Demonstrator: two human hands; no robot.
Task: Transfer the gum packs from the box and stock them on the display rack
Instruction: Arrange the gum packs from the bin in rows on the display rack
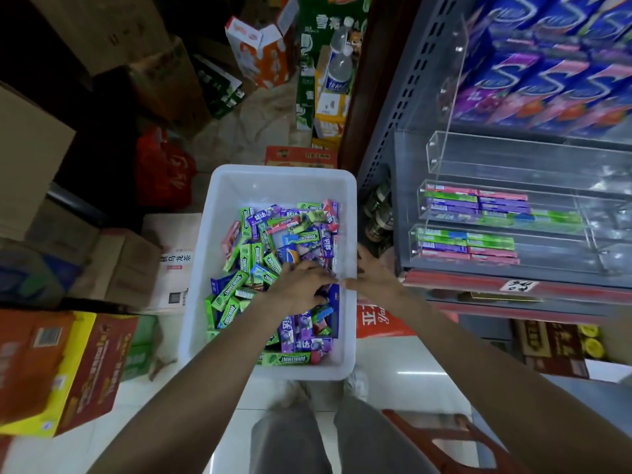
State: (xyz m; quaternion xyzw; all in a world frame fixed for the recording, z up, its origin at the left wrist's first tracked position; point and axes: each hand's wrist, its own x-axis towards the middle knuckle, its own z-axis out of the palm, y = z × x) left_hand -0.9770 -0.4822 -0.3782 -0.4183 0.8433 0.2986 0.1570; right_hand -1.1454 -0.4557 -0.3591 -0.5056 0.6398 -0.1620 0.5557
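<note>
Hands [337, 283] meeting over packs [273, 265] in box [284, 181], left [301, 285] curling onto packs, right [374, 275] grip unclear, gathering for rack [496, 213] beside right.

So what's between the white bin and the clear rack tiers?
Head view: the right hand at the white bin rim, then dark cans beside the clear rack.

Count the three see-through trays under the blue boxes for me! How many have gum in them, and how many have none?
Trays with gum packs: 2 (middle tray, bottom tray)
Trays with no gum: 1 (top tray)
Total: 3 trays
</note>
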